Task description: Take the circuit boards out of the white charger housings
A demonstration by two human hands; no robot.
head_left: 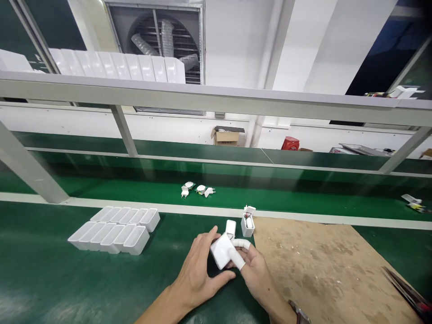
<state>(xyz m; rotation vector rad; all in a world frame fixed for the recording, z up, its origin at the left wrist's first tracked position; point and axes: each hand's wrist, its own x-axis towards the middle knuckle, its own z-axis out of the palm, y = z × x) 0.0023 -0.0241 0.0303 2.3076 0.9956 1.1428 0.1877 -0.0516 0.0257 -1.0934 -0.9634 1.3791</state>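
My right hand [258,274], with white coverings on its thumb and a finger, grips a white plastic charger housing [221,251]. My left hand [197,267] curves around the housing's left side, thumb and fingers spread apart; whether its fingertips touch the housing I cannot tell. A smaller white piece [231,228] shows just behind the housing; I cannot make out if the two are joined. Beyond my right hand stands an open white housing [248,225] with wires and a plug part at its top.
Rows of empty white housings [113,234] stand at left. Plug parts with circuit boards [200,190] lie beyond the pale strip. Brown cardboard [324,265] covers the right side, with dark tweezers-like tools [403,288] on it. A shelf rail [216,96] crosses above.
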